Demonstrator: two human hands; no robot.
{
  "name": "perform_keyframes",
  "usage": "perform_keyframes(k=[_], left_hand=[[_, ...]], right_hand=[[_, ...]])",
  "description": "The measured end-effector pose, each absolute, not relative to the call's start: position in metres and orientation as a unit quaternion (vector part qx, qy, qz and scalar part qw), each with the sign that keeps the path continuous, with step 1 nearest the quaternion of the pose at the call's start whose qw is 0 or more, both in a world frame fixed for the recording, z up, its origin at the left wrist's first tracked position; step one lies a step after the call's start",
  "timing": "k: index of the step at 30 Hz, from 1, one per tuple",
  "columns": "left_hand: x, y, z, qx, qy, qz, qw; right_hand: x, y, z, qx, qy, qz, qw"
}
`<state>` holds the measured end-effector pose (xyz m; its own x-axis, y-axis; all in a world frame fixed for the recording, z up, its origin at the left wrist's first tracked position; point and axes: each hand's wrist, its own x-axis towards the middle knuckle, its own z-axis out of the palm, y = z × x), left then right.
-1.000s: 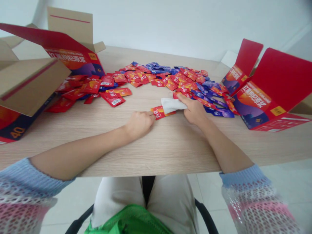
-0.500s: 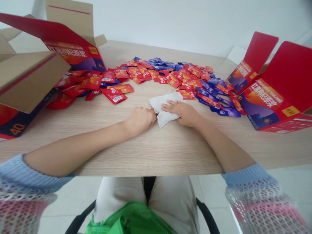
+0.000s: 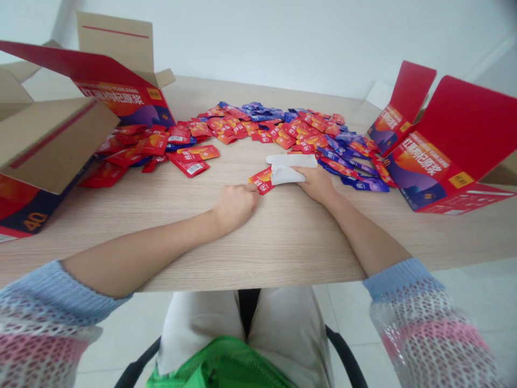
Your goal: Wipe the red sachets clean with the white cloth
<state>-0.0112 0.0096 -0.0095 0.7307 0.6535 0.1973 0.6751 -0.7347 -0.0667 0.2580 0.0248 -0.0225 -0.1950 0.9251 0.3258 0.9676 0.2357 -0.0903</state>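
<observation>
My left hand (image 3: pixel 239 205) is closed on the lower left corner of a red and orange sachet (image 3: pixel 262 180), which lies at the middle of the table. A folded white cloth or tissue (image 3: pixel 288 168) covers the sachet's right end. My right hand (image 3: pixel 317 182) is closed around the right side of that white cloth, its fingers partly hidden behind it. Just beyond, an arc of loose red and blue sachets (image 3: pixel 278 129) spreads across the table. Two more red sachets (image 3: pixel 194 159) lie to the left of the cloth.
Open red and purple cartons (image 3: pixel 125 102) stand at the left, with a closer carton (image 3: pixel 48 145) showing its brown flaps. More red cartons (image 3: pixel 434 161) stand at the right. The wooden table's (image 3: pixel 258 258) front edge lies above my lap, and a white wall rises behind.
My right hand has lifted and gripped the cloth, which was spread flat under its fingers. More of the red sachet now shows between my hands.
</observation>
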Motion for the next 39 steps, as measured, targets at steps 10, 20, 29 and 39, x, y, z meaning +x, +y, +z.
perform_keyframes(k=[10,20,29,39], left_hand=[[-0.015,0.017,-0.009,-0.928,-0.362,-0.071,0.039],[-0.016,0.023,-0.006,-0.955,-0.274,-0.085,0.073],[-0.016,0.012,-0.012,-0.919,-0.373,-0.124,0.043],[-0.018,0.042,-0.016,-0.888,-0.411,-0.192,-0.073]], right_hand=[[0.207,-0.008,-0.015,-0.441,-0.873,0.042,0.205],[0.234,0.016,-0.017,-0.458,-0.883,0.029,0.097],[0.25,0.018,0.004,-0.548,-0.834,-0.028,0.065],[0.235,-0.014,0.022,-0.551,-0.833,0.04,0.033]])
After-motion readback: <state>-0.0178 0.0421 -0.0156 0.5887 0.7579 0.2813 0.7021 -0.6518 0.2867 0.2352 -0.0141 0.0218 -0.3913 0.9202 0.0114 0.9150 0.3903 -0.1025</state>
